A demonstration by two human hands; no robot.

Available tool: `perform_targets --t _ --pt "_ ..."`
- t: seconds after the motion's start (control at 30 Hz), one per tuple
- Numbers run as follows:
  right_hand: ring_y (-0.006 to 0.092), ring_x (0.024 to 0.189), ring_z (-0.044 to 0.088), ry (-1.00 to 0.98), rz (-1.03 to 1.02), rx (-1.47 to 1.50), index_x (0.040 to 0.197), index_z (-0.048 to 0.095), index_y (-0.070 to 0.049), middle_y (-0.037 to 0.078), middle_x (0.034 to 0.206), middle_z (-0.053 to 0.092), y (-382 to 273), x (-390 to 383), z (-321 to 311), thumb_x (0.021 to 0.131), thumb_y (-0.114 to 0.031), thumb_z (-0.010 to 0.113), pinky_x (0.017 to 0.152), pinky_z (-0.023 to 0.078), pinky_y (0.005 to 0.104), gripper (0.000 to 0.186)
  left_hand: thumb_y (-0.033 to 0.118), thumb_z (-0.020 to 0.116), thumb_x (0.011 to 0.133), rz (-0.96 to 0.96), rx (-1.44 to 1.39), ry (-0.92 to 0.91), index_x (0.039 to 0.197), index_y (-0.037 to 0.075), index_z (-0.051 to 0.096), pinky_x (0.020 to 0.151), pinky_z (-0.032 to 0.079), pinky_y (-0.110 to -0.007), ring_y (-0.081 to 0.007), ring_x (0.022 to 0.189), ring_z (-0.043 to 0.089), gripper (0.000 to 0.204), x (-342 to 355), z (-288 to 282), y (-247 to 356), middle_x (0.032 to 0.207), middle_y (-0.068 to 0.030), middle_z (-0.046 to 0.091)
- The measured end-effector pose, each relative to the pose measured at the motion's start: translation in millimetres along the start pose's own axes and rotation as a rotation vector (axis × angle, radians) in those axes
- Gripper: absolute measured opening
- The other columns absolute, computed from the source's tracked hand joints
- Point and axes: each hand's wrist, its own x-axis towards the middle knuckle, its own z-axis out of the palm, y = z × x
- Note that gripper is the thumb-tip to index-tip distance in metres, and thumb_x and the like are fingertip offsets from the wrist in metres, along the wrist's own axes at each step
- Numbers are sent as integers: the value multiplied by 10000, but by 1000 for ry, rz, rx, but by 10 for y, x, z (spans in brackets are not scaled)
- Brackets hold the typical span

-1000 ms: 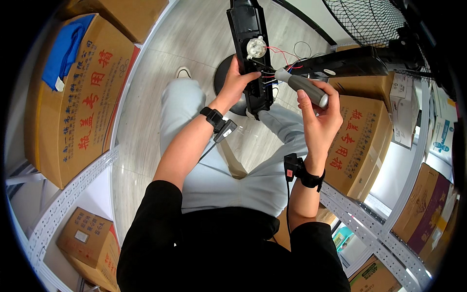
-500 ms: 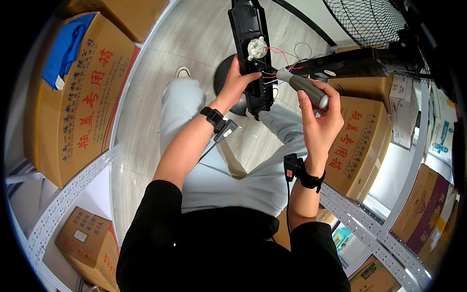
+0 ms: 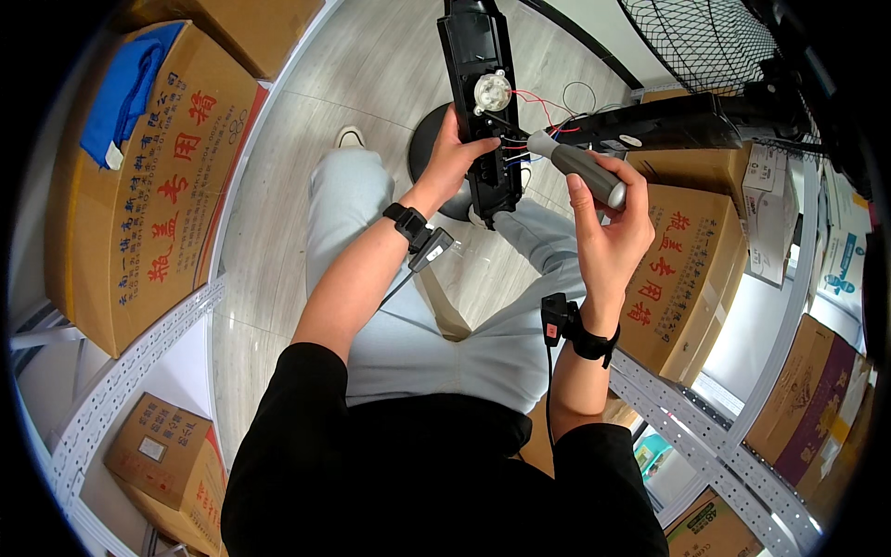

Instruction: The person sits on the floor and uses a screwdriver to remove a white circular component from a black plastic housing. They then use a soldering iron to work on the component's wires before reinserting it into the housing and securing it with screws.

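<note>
My left hand (image 3: 453, 160) grips the side of a long black plastic housing (image 3: 480, 60), its thumb across the edge. A round clear-and-white part (image 3: 492, 93) sits in the housing, with thin red, white and blue wires running right. My right hand (image 3: 615, 218) is closed around the thick grey handle of a screwdriver (image 3: 587, 172), whose front end points left toward the housing. The screwdriver's tip cannot be made out among the wires. To the right, the wires reach a black fan column (image 3: 664, 123).
A black fan grille (image 3: 701, 42) stands at the upper right. Behind the housing is a round black base (image 3: 429, 148) on the floor. Shelves with cardboard boxes (image 3: 153, 176) flank me on both sides; a blue cloth (image 3: 135, 88) lies on the left box.
The housing has shifted very slightly to the right. Both hands keep their holds, and the screwdriver stays almost still.
</note>
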Motion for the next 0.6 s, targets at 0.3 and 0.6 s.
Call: perform_targets --t 0.3,0.6 --pt "144 865 697 -3 1 23 1123 638 -30 105 1018 714 19 -5 7 846 -100 789 721 580 267 323 -100 680 804 -8 12 -10 1378 102 396 1020 468 -351 -175 1207 548 671 4 -20 -12 1298 -36 545" --pt "146 870 700 2 -16 15 1126 635 -29 106 1024 716 17 -17 10 846 -91 786 730 581 268 324 -112 668 808 -14 26 7 1380 100 393 1016 474 -348 -176 1203 551 670 -1 -9 -3 1300 -41 541"
